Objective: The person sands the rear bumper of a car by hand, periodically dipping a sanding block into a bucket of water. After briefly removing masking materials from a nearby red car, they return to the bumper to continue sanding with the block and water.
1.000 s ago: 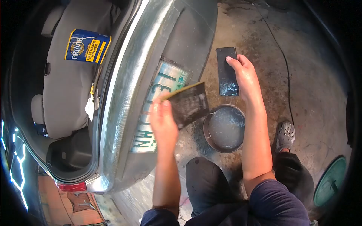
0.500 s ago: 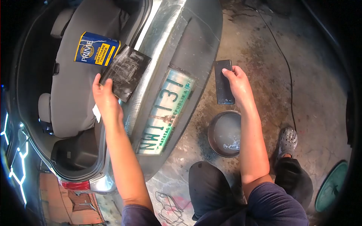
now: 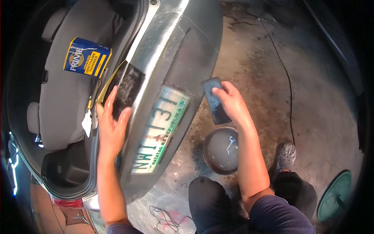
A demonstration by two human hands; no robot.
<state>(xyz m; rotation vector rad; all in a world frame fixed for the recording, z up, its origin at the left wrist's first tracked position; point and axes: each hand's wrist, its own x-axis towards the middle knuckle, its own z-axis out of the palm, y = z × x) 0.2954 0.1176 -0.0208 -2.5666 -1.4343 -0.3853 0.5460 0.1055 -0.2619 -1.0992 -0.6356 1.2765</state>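
Note:
My left hand rests at the car's rear sill with fingers stretched and apart. Its fingertips touch a black sheet of sandpaper, smudged grey, lying over the ledge with a yellowish edge curled up on its left. In my right hand is a dark flat rectangular sanding block, thumb on top, held out past the bumper above the floor. Below that hand stands a round basin of greyish liquid. The licence plate sits on the grey bumper between my hands.
A blue and yellow urethane thinner can lies in the open trunk, left of the sheet. White cloth or paper hangs near my left wrist. A black cable crosses the concrete floor; a green round lid-like object is at lower right.
My left hand has spread its fingers, and the sandpaper it gripped now lies on the ledge. My right hand has tilted the block slightly. The whole view has shifted.

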